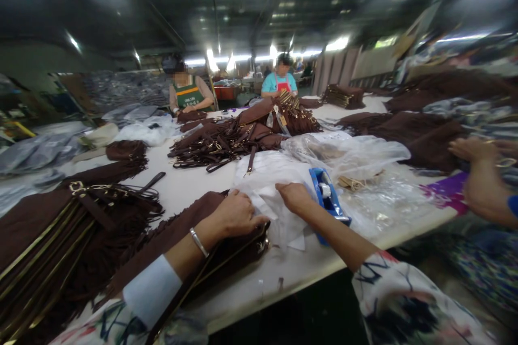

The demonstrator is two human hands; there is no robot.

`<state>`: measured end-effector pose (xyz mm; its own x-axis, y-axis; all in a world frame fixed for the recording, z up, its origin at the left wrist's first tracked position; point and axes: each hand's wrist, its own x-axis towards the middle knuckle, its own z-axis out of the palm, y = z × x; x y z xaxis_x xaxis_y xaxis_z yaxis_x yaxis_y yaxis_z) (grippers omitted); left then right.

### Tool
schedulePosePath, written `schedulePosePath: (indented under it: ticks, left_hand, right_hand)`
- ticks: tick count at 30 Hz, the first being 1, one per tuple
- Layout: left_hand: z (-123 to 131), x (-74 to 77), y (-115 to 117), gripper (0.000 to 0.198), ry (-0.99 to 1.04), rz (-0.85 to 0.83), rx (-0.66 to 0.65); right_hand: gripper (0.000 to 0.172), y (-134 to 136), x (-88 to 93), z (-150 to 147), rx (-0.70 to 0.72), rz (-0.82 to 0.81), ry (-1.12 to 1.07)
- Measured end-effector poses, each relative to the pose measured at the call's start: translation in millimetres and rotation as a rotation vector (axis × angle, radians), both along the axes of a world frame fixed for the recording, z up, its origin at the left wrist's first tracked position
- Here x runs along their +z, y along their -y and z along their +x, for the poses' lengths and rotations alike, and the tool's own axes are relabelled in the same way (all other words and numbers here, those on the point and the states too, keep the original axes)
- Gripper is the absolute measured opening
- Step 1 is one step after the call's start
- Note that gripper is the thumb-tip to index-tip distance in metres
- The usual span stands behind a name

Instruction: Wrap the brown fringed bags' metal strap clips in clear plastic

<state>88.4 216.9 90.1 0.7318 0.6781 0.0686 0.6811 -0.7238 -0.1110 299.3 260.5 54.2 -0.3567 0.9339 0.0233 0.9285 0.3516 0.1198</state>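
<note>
A brown handbag (162, 245) with a zip and gold fittings lies in front of me at the table edge. Over its upper end my left hand (237, 214) is closed, fingers curled and thumb along the side. My right hand (294, 197) is closed in a pinch at the thin white sheets (279, 172), which look like tissue paper. Loose corners of that paper hang down between my hands. Just right of my right hand stands a blue tape dispenser (329, 197) with a roll in it. The fingertips of my left hand are partly hidden.
Stacked brown fringed bags (52, 237) fill the left. A heap of brown straps (214, 145) lies beyond the paper, with clear plastic bags (376, 199) at right. A co-worker's hand (477, 151) works at far right; two people (190, 91) stand across the table.
</note>
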Motion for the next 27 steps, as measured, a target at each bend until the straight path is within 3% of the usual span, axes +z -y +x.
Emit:
schedulePosePath:
  ticks: [3,7,10,13,19,23,27]
  left_hand:
    - [2.4,-1.6,-4.6,0.052,-0.008,0.006,0.038]
    - [2.3,-3.0,-5.0,0.026,-0.029,-0.006,0.034]
    - [-0.5,-2.7,-1.6,0.015,-0.029,-0.012,0.022]
    - [-2.7,-2.1,3.6,0.027,-0.040,-0.032,-0.016]
    - [-0.7,-7.2,30.2,0.026,-0.030,-0.029,-0.067]
    - [0.6,-20.5,51.1,0.032,0.023,-0.018,-0.096]
    - [3.9,-36.1,52.4,0.024,0.014,-0.023,-0.106]
  right_hand:
    - [0.025,5.7,8.0,-1.7,0.007,0.031,0.012]
    - [0.021,24.7,11.9,-15.4,0.135,0.082,-0.015]
    - [0.020,36.3,2.6,-20.6,0.315,0.026,-0.033]
    - [0.021,39.4,-12.9,-18.0,0.406,-0.032,-0.036]
    - [0.016,33.1,-29.3,-12.7,0.399,-0.020,-0.024]
    - [0.015,38.9,-28.3,-11.8,0.379,0.010,-0.033]
    - [0.016,48.1,-25.7,-11.5,0.392,0.020,-0.035]
